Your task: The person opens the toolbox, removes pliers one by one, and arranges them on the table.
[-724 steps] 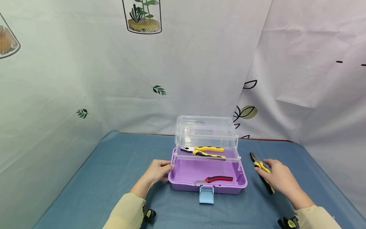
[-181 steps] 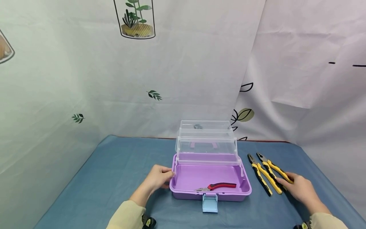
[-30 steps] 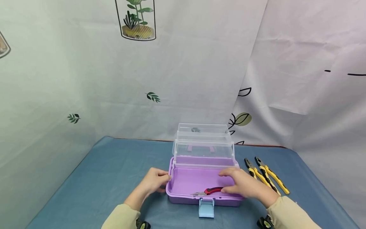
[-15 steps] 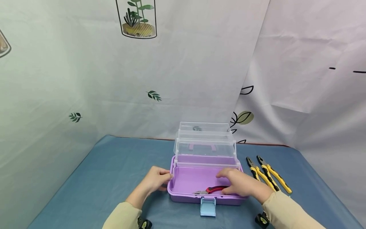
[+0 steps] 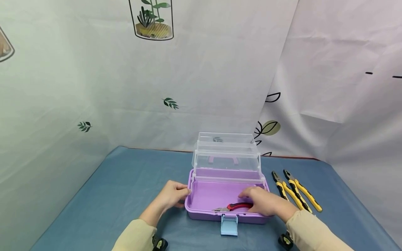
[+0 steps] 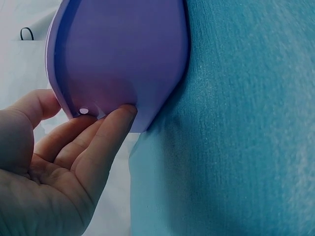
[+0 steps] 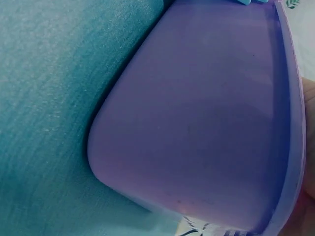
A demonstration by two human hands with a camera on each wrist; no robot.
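Observation:
My left hand (image 5: 172,195) pinches the left rim of a purple toolbox (image 5: 207,216); in the left wrist view, the thumb is at the rim and the fingers (image 6: 103,142) press the outer end wall. Inside the toolbox lies a pair of red-and-black pliers (image 5: 233,206), metal jaws pointing left. My right hand (image 5: 265,202) reaches over the right side of the box, thumb and forefinger spread about the handle end of these pliers. The right wrist view shows mostly the purple outer wall (image 7: 197,108), which hides most of that hand.
Two yellow-and-black pliers (image 5: 284,186) lie side by side on the blue cloth (image 5: 141,170) right of the box, partly behind my right arm. The clear lid and trays (image 5: 227,157) stand raised at the back. A light blue latch (image 5: 229,225) hangs in front.
One yellow pair of pliers has gone from the box to the cloth beside the other. My right hand has left it and come over the box, lately shifting slightly toward the red-and-black pliers.

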